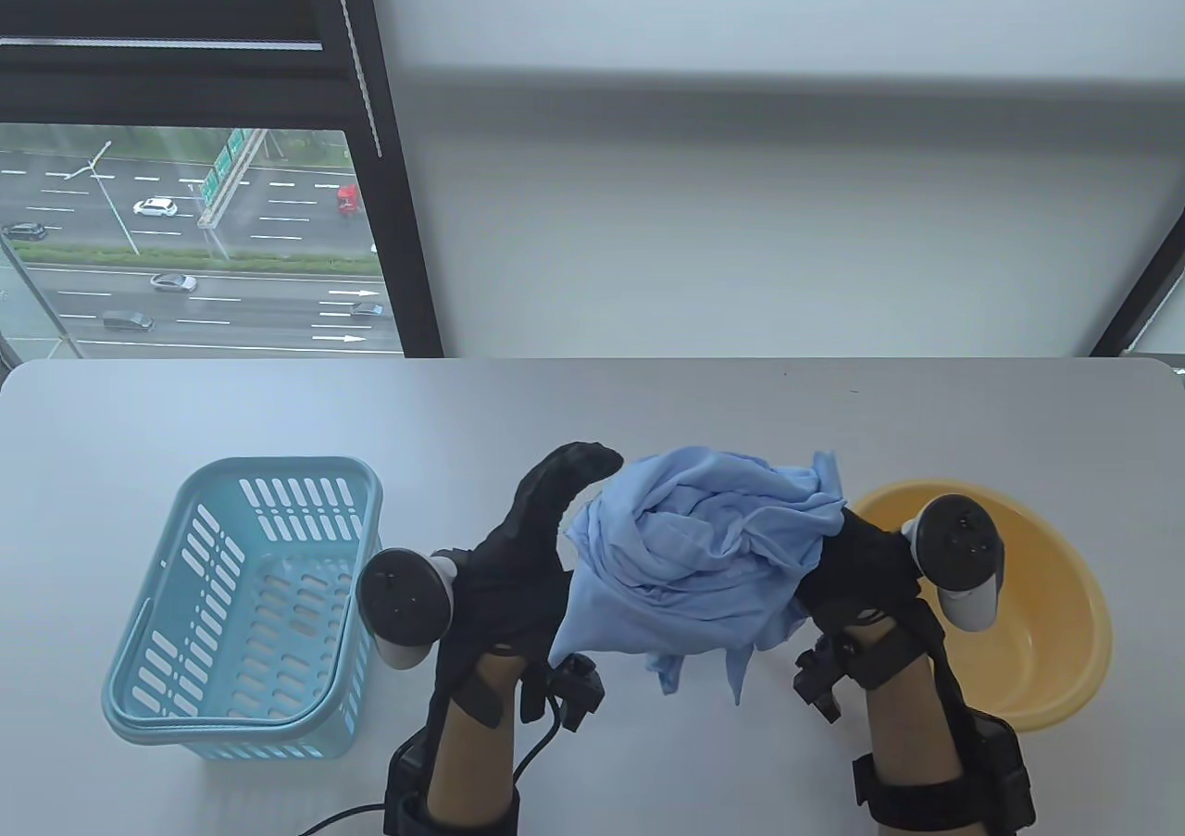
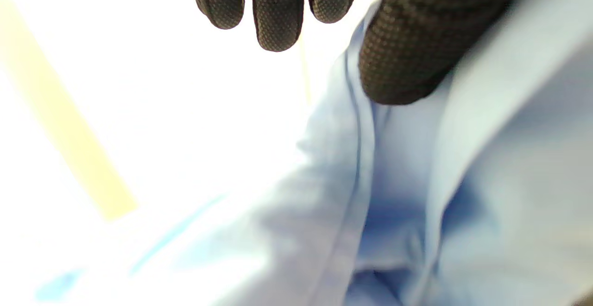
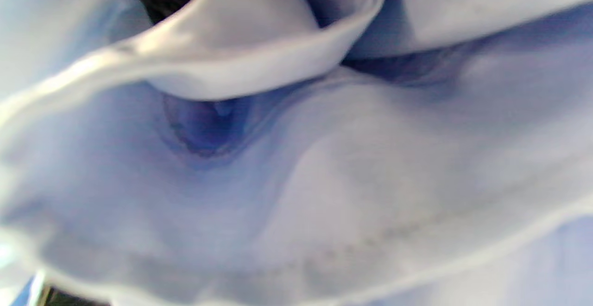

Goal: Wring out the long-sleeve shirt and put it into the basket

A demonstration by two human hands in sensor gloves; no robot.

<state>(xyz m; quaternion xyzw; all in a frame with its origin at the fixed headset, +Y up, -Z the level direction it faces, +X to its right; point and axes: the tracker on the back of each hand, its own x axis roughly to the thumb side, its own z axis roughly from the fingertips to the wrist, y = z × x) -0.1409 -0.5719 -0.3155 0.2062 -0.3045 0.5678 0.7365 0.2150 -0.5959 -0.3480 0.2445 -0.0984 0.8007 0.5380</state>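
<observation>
the light blue shirt (image 1: 704, 554) is bunched in a loose wad, lifted off the table (image 1: 592, 410) between the two gloved hands, roughly at table centre. the right hand (image 1: 856, 563) grips it at the wad's 3 o'clock side, its fingers buried in the folds; the right wrist view shows only cloth pressed close around the glove. the left hand (image 1: 518, 549) is at the wad's 9 o'clock, fingers arched up and over the top; in the left wrist view the thumb (image 2: 407, 46) presses into the cloth while the other fingers (image 2: 278, 9) hang free, so to me it reads as released, only touching.

what could go wrong: if the shirt is wet, only one hand truly holds it, so it may slip or unroll as it is carried. two tails dangle at the wad's 6 o'clock, and they look likely to drag on the table or catch the basket rim. water squeezed out here would land on the table, since the wad sits just left of the basin rather than over it.

around it: the pale blue slotted basket (image 1: 241, 614) sits well off at 9 o'clock from the shirt, its handle folded down along the near rim. the yellow basin (image 1: 1037, 651) is at 3 o'clock, under the right wrist. the left forearm lies between shirt and basket, and would have to shift.
</observation>
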